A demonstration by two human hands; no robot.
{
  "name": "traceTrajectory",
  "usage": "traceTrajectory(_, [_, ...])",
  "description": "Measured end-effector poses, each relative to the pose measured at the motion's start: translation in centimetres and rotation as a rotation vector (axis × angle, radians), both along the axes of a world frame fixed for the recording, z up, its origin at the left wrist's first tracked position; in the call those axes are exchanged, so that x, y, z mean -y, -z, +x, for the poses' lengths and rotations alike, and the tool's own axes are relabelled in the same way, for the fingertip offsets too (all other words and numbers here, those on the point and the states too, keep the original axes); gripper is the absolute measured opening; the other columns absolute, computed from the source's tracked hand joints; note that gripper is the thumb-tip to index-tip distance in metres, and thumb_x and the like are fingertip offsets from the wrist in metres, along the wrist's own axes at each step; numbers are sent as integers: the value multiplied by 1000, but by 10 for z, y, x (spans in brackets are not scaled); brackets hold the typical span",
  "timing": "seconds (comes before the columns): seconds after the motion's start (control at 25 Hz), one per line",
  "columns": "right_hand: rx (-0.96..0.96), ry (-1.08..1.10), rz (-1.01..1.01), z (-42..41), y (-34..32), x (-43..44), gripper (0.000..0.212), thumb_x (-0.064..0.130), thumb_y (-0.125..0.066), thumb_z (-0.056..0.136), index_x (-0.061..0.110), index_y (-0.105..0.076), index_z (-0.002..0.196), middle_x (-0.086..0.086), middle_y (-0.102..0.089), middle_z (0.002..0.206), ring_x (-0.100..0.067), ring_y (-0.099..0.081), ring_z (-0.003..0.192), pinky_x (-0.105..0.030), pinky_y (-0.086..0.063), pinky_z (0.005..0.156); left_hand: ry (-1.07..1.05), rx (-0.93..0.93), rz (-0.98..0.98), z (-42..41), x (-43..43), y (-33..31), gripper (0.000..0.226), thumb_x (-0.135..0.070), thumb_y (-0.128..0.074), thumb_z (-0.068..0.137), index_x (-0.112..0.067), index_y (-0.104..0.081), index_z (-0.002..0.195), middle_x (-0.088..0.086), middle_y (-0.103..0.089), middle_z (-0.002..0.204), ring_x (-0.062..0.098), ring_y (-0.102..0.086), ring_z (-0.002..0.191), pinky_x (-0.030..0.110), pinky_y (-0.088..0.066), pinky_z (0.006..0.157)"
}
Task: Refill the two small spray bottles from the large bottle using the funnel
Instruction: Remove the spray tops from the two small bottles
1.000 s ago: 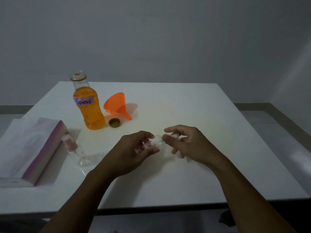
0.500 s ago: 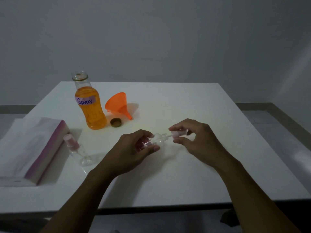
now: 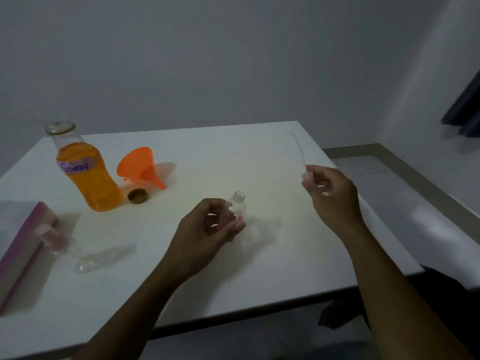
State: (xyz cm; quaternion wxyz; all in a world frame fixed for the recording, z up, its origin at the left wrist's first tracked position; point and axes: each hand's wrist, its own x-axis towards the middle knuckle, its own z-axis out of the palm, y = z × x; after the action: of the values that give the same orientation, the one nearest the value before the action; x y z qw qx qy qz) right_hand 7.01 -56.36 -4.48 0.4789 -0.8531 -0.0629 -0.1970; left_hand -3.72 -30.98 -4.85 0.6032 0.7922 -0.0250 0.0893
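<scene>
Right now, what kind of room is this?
Probably a plain indoor room, maybe at home; I can't tell for sure. There's a white table, a bare grey wall and a dark curtain at the right edge.

The spray head (image 3: pixel 304 175), dip tube trailing, has come out of the small spray bottle (image 3: pixel 238 206); the right hand (image 3: pixel 331 197) has carried it up and away from the left hand (image 3: pixel 207 231).

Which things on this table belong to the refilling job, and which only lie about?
For the job:
- large clear bottle of orange liquid
- orange plastic funnel
- small clear open bottle, in left hand
- spray pump with thin tube, in right hand
- second small bottle, pink cap
- brown cap

Lying about:
- pink-edged white pack
</scene>
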Motion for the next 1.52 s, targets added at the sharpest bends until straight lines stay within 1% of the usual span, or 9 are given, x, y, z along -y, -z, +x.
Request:
traceTrajectory(0.12, [-69,145,82,6,13,19,23,29,-70,92,20,-74,113,8,-73,96,-3,-68,88,-30,-59,84,35,56,-34,19,47,3,32,-23,-73,82,-12,-60,109,1,-72,94,19,-71,77,38,-58,75])
traceTrajectory(0.32, [-106,171,66,10,24,44,20,20,-74,89,13,-76,107,15,-70,82,17,-65,70,-2,-49,62,46,76,-5,58,95,12,37,-28,-73,82,-14,-59,113,-4,-72,101,7,-71,82,30,-58,78])
traceTrajectory(0.44, [-88,206,29,14,32,53,19,23,-75,87,14,-75,103,5,-74,85,9,-66,70,-1,-47,57,27,71,-1,74,113,16,38,-25,-75,80,-14,-59,113,-4,-71,104,4,-70,84,27,-58,78])
traceTrajectory(0.64, [-67,193,19,18,36,54,15,20,-75,86,15,-68,98,11,-67,76,5,-64,66,-3,-46,51,9,100,16,87,125,21,41,-27,-76,79,-16,-58,114,-6,-69,107,6,-69,88,25,-57,79])
traceTrajectory(0.92, [-62,257,-38,27,43,53,11,19,-69,88,9,-71,92,-3,-74,80,-13,-65,68,-2,-37,50,-14,62,62,92,129,29,49,-37,-76,78,-23,-56,120,-12,-67,114,-3,-65,97,17,-53,84])
traceTrajectory(1.08, [-141,231,-14,22,41,57,34,29,-74,87,12,-66,116,0,-70,98,-17,-65,81,-13,-41,56,-2,-14,72,94,125,30,64,-37,-81,72,-21,-54,128,-6,-66,120,1,-65,101,22,-53,89])
traceTrajectory(1.2, [-211,223,-16,11,39,61,37,22,-73,88,16,-61,123,-1,-63,109,-14,-61,84,-14,-40,57,42,-53,150,88,116,30,76,-36,-84,69,-20,-48,134,-7,-59,129,5,-58,111,8,-45,89])
traceTrajectory(1.32, [-239,201,-46,-10,32,62,29,9,-69,84,18,-64,111,-3,-61,105,-14,-60,86,-16,-41,62,24,-53,174,65,101,30,67,-33,-80,75,-19,-51,133,-6,-56,132,3,-54,112,-2,-39,85])
traceTrajectory(1.52, [-211,-127,-193,-54,18,32,16,5,-68,82,20,-72,86,4,-65,74,-4,-57,62,-8,-45,55,-102,3,202,4,50,23,38,-27,-70,85,-22,-61,122,-8,-65,120,-2,-60,104,15,-49,91])
